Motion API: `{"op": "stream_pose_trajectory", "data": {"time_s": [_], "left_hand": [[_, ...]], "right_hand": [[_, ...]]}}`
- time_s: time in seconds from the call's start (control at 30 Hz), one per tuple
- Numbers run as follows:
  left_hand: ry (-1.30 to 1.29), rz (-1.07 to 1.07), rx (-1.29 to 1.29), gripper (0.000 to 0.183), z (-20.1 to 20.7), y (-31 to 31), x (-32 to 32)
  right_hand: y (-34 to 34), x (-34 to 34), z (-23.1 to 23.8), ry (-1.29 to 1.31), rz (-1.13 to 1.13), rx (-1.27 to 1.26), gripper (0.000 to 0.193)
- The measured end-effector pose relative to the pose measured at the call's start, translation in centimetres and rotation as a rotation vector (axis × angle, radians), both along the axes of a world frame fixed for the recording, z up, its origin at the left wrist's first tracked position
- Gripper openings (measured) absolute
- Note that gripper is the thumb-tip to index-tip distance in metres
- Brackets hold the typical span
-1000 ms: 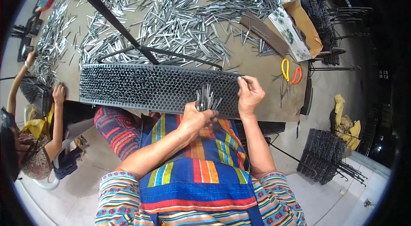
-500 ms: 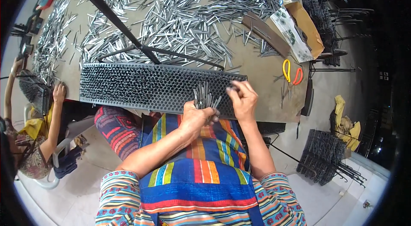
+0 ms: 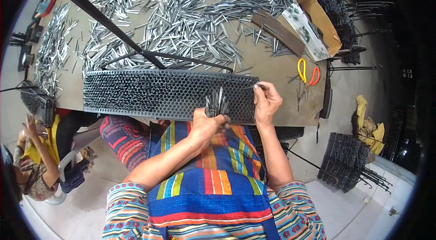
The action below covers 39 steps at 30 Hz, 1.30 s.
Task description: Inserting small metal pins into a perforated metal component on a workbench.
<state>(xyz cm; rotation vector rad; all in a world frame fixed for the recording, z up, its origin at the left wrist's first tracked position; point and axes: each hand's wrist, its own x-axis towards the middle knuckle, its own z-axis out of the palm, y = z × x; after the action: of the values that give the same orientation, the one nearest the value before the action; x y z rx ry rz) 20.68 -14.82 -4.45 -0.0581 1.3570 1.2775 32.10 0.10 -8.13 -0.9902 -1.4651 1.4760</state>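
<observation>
Grips strips (image 3: 218,101), probably light, stiff, slippery and best taken near one end, in the closed left hand (image 3: 206,126) at the near edge of the panel (image 3: 185,104), pressing fingertips of the right hand (image 3: 269,103) together at its far right corner, unclear on what.

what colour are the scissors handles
The left handle is yellow, the right handle orange-red; clearest in the head view.

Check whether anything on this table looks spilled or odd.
The shiny grey strips look spilled: many lie loose and crisscrossed across the tabletop instead of gathered in a container. The scissors look mismatched, with one yellow and one red handle. I see no clear damage.
</observation>
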Motion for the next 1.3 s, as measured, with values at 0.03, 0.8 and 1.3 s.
{"op": "stream_pose_trajectory", "data": {"time_s": [0.03, 0.8, 1.3], "left_hand": [[0.000, -0.001, 0.000, 0.006, 0.0, 0.0, 0.0], [-0.004, 0.057, 0.057, 0.005, -0.7, 0.3, -0.1], [-0.017, 0.017, 0.022, 0.008, -0.9, 0.2, -0.2]], "right_hand": [[0.5, -0.1, -0.8, -0.054, -0.015, 0.090, 0.003], [0.8, -1.2, 0.3, -0.378, 0.045, 0.530, 0.009], [1.8, -1.4, 1.8, -0.593, 0.175, 0.707, 0.009]]}}
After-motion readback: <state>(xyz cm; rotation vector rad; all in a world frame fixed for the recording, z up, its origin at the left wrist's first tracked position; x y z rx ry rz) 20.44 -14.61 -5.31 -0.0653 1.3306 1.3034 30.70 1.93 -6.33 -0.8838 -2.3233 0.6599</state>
